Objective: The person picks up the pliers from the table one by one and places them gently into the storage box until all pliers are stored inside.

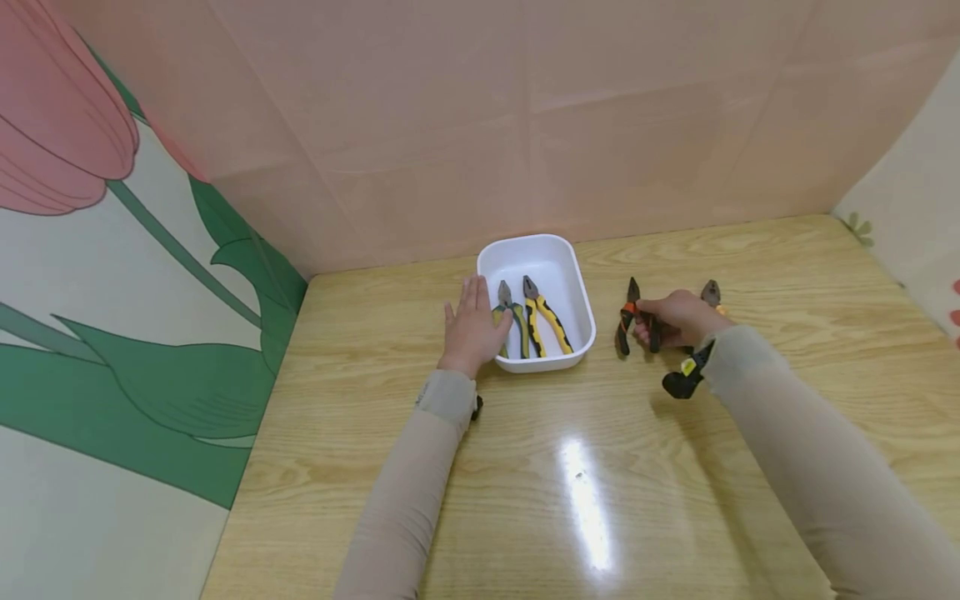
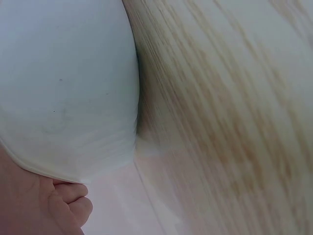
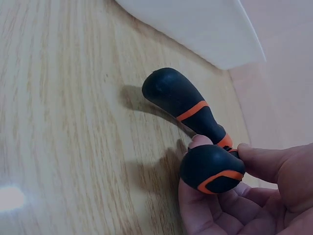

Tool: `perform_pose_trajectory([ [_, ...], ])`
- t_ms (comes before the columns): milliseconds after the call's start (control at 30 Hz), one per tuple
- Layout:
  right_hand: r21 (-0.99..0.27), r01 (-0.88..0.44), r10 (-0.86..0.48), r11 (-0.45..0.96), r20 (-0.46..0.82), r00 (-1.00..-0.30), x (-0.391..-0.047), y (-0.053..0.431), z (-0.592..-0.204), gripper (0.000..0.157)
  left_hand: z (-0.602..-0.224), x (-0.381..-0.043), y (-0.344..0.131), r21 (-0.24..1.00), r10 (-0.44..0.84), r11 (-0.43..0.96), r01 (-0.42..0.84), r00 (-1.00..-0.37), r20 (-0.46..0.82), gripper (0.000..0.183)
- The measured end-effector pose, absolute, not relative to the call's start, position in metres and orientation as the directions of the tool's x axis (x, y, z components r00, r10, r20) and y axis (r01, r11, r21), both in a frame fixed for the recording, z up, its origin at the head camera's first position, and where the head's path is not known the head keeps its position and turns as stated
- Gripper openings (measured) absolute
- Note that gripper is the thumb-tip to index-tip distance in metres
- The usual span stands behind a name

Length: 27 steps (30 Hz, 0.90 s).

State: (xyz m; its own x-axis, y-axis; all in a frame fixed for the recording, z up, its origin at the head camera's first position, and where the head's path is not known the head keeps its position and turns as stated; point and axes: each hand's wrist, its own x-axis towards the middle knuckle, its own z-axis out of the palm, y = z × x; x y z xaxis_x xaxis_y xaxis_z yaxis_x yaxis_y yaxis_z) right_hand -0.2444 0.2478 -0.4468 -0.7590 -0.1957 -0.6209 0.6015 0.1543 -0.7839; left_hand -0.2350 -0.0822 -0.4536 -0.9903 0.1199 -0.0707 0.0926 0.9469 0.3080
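Along the left rim of a white plastic tray (image 1: 577, 279) rests my left hand (image 1: 474, 329), its fingers straight and the thumb over the rim. Inside the tray lie pliers with green and yellow handles (image 1: 522, 333), partly behind that thumb, and pliers with yellow and black handles (image 1: 553, 323). To the right of the tray, my right hand (image 1: 678, 317) pinches one handle of black and orange pliers (image 1: 627, 317) between thumb and fingers. Their dark jaws point toward the back wall, and the handles stand apart in the right wrist view.
Another pair of pliers (image 1: 711, 292) lies just beyond my right hand, which hides most of it. The wooden table (image 1: 360, 375) meets a pinkish covered wall (image 1: 420, 200) behind the tray. A wall with printed flowers (image 1: 150, 375) borders the left side.
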Motion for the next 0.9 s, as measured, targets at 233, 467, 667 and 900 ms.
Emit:
perform_pose_trajectory([
  [233, -0.783, 0.606, -0.18, 0.138, -0.622, -0.762, -0.246, 0.2445, -0.4499, 0.034, -0.4536, -0.2353, -0.0833, 0.321, 0.124, 0.942, 0.097, -0.99, -0.066, 0.081],
  [467, -0.802, 0.573, -0.149, 0.166, -0.595, -0.79, -0.2442, 0.2425, -0.4488, 0.031, -0.4532, -0.2348, -0.0828, 0.316, 0.124, 0.944, 0.098, -0.99, -0.062, 0.082],
  [667, -0.81, 0.562, -0.131, 0.169, -0.584, -0.801, -0.2425, 0.2389, -0.4464, 0.031, -0.452, -0.2336, -0.0827, 0.306, 0.128, 0.946, 0.103, -0.99, -0.065, 0.082],
  [900, -0.821, 0.542, -0.123, 0.178, -0.565, -0.816, -0.2415, 0.2373, -0.4437, 0.031, -0.4535, -0.2345, -0.083, 0.298, 0.138, 0.947, 0.117, -0.989, -0.052, 0.08],
])
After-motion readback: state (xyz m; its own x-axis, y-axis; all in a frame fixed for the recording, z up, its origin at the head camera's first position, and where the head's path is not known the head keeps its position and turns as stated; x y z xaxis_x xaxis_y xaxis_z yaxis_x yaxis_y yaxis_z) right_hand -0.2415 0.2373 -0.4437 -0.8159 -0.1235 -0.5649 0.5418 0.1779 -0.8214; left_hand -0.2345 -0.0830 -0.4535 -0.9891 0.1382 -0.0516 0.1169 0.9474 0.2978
